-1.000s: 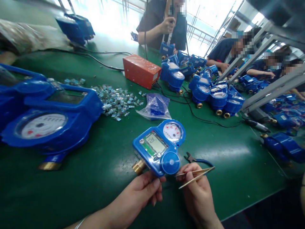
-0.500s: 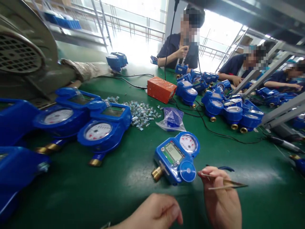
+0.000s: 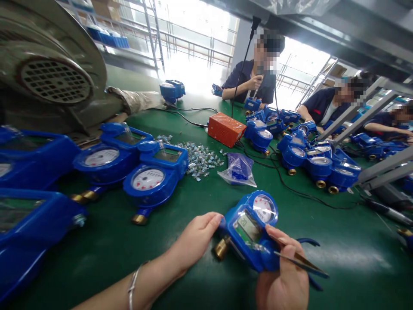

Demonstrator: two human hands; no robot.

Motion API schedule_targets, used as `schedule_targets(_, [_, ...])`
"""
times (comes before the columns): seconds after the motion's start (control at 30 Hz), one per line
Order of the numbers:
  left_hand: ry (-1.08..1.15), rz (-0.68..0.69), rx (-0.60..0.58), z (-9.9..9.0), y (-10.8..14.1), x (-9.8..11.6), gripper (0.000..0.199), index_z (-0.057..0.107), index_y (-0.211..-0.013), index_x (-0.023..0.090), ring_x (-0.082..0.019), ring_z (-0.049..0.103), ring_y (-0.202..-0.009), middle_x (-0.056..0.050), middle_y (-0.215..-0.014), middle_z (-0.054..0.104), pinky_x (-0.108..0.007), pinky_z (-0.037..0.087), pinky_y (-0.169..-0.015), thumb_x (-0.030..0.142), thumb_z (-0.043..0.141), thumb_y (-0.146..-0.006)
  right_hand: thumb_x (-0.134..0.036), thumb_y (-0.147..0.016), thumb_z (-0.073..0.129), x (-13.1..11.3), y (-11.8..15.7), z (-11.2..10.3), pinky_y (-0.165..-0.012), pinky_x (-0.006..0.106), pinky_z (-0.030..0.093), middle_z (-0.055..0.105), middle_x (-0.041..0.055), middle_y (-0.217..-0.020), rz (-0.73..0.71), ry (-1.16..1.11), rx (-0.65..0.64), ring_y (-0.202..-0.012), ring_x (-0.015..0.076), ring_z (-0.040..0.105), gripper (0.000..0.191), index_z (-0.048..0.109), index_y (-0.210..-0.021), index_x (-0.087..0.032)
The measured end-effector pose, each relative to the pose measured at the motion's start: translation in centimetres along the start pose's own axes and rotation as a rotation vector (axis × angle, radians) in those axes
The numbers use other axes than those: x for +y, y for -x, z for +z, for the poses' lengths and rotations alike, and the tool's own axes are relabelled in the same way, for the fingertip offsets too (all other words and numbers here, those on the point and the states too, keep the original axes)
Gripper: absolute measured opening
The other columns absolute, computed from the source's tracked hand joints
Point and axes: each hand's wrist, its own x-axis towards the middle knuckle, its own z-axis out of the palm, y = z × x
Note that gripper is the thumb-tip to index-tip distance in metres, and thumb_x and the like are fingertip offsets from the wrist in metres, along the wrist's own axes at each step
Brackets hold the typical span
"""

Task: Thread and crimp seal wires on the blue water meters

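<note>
A blue meter [image 3: 237,224] with a round dial, a small display and a brass fitting lies on the green table, tilted in view. My left hand [image 3: 201,234] has its fingers pressed together on the meter's left edge. Tweezers [image 3: 303,263] are held in my right hand [image 3: 285,269], whose fingertips touch the meter's lower right side. A blue-handled tool [image 3: 311,242] lies partly hidden behind my right hand.
Several blue meters [image 3: 148,181] stand at the left. Small clear pieces [image 3: 201,159], a plastic bag of blue parts [image 3: 238,168] and an orange box [image 3: 226,129] lie beyond. A blower [image 3: 54,79] is far left. More meters [image 3: 319,165], cables and co-workers are at the back right.
My left hand has moved up to the meter's left edge, and my right hand has come in against its lower right side. The whole view has shifted slightly.
</note>
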Motion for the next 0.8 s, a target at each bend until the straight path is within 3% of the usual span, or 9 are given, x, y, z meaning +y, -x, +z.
schedule_targets(0.1, [0.015,-0.083,-0.095,1.7,2.1,-0.7,0.037,0.059,-0.083,0.015,-0.018,0.044,-0.071,-0.002,-0.076,0.052,-0.025,0.035,-0.063,0.049,0.046,-0.086,-0.03,-0.087,0.055,-1.2,-2.6,-1.2,-0.091,0.035,0.042,0.062,-0.0036,-0.068,0.038,0.022,-0.033,-0.074,0.0122,0.06,0.013,0.058,-0.081,-0.019])
schedule_targets(0.23, [0.106,-0.27,-0.227,5.3,3.7,-2.0,0.036,0.055,-0.087,0.015,-0.013,0.028,-0.057,0.004,-0.062,0.033,-0.025,0.021,-0.051,0.048,0.042,-0.084,-0.029,-0.09,0.051,-2.4,-7.2,-1.8,-0.081,0.035,0.047,0.056,-0.0062,-0.057,0.095,0.022,-0.339,-0.062,0.0111,0.058,0.012,0.054,-0.083,-0.019])
schedule_targets(0.37, [0.227,-0.238,-0.265,8.5,3.4,-2.6,0.028,0.044,-0.071,0.018,-0.013,0.026,-0.054,0.005,-0.058,0.03,-0.026,0.02,-0.052,0.044,0.044,-0.081,-0.032,-0.091,0.049,-1.6,-11.0,-1.1,-0.069,0.032,0.049,0.051,-0.0075,-0.052,0.143,0.014,-0.527,-0.055,0.0107,0.055,0.014,0.05,-0.085,-0.02])
schedule_targets(0.53, [0.333,-0.252,-0.258,10.8,2.6,-2.4,0.036,0.052,-0.089,0.013,-0.012,0.026,-0.052,0.005,-0.055,0.033,-0.027,0.019,-0.054,0.047,0.043,-0.083,-0.04,-0.089,0.049,0.0,-13.3,-0.1,-0.064,0.033,0.05,0.046,-0.0093,-0.047,0.174,0.018,-0.624,-0.05,0.0112,0.053,0.019,0.049,-0.082,-0.021])
schedule_targets(0.67, [0.359,-0.267,-0.274,11.4,2.4,-2.8,0.042,0.055,-0.099,0.01,-0.012,0.025,-0.051,0.006,-0.054,0.034,-0.028,0.016,-0.053,0.047,0.048,-0.081,-0.039,-0.085,0.055,-0.4,-13.6,-0.2,-0.069,0.035,0.049,0.059,-0.0031,-0.063,0.136,0.037,-0.643,-0.065,0.0148,0.061,0.018,0.054,-0.082,-0.021])
schedule_targets(0.8, [0.363,-0.268,-0.291,11.5,2.1,-3.4,0.04,0.055,-0.101,0.01,-0.012,0.025,-0.05,0.006,-0.052,0.035,-0.029,0.015,-0.053,0.045,0.048,-0.082,-0.028,-0.084,0.057,-2.7,-11.9,-2.9,-0.074,0.034,0.043,0.06,0.0026,-0.084,-0.192,0.116,-0.445,-0.08,0.0158,0.058,0.01,0.06,-0.079,-0.02])
